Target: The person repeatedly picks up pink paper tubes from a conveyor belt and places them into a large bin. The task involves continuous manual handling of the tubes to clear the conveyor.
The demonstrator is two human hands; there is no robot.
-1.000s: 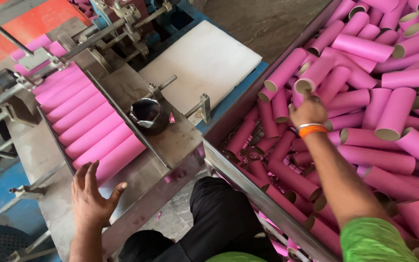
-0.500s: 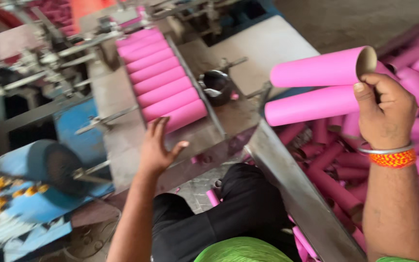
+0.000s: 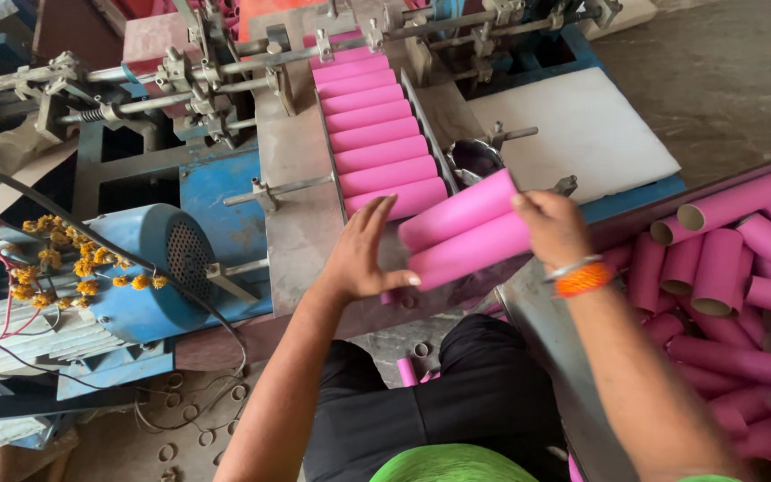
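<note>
**Two pink tubes between my hands at the feed tray**

Closest to me are my dark trousers and the green of my shirt, with my two forearms reaching forward over my lap. My right hand (image 3: 553,228), with an orange band at the wrist, is closed over the right ends of two pink tubes (image 3: 468,234), which lie one above the other and slant up to the right. My left hand (image 3: 360,257) is spread wide, fingers straight, palm set flat against the tubes' left ends; the thumb lies just under the lower tube. So the pair is pinned between my hands, the right gripping, the left only pressing.

To my right, beyond a grey metal edge, a bin (image 3: 537,308) holds a loose heap of pink tubes (image 3: 742,286) lying every way, some showing open ends.

Just past my fingertips the metal desk (image 3: 301,205) carries a row of pink tubes (image 3: 377,134) lying side by side in a tray, running away from me. The two I hold hover just beyond the nearest tube of that row, near its right end. A small dark metal cup (image 3: 475,161) sits beside the tray, and a white board (image 3: 582,129) lies to its right.

Left of the desk stands a blue motor (image 3: 153,268) strung with yellow flowers (image 3: 46,254). Farther off are grey rods and clamps (image 3: 198,67) of the machine.
</note>
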